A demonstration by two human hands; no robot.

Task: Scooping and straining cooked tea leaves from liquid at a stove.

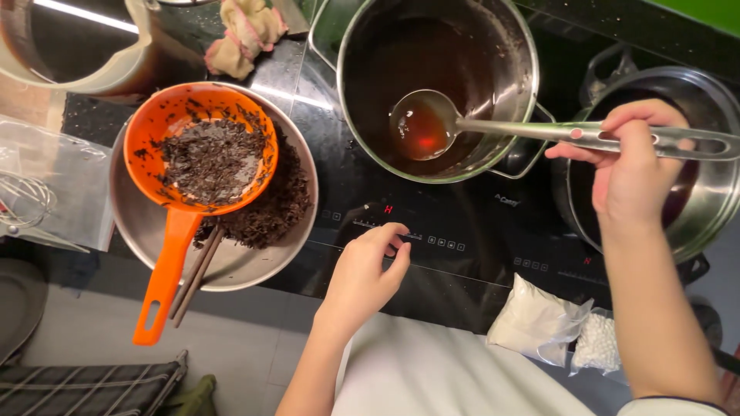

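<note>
Head view: right hand (pixel 628 166) clamped on steel ladle (pixel 493 127), its bowl of brown liquid inside tall pot (pixel 439 85). Left hand (pixel 366 277), fingers loosely curled, fingertips on black cooktop panel (pixel 432 231) near red display. Two clear bags, white powder (pixel 536 320) and white pellets (pixel 595 343), at cooktop's front edge. Orange strainer (pixel 196 154) of dark leaves in steel bowl (pixel 146 231), left

Shiny steel ladle (pixel 478 125), brushed metal pot (pixel 438 85), glossy black glass cooktop (pixel 447 223), smooth orange plastic strainer (pixel 173 231), dull metal bowl (pixel 139 223), crinkled clear plastic bags (pixel 539 320), rumpled cloth rag (pixel 243 35)
</note>
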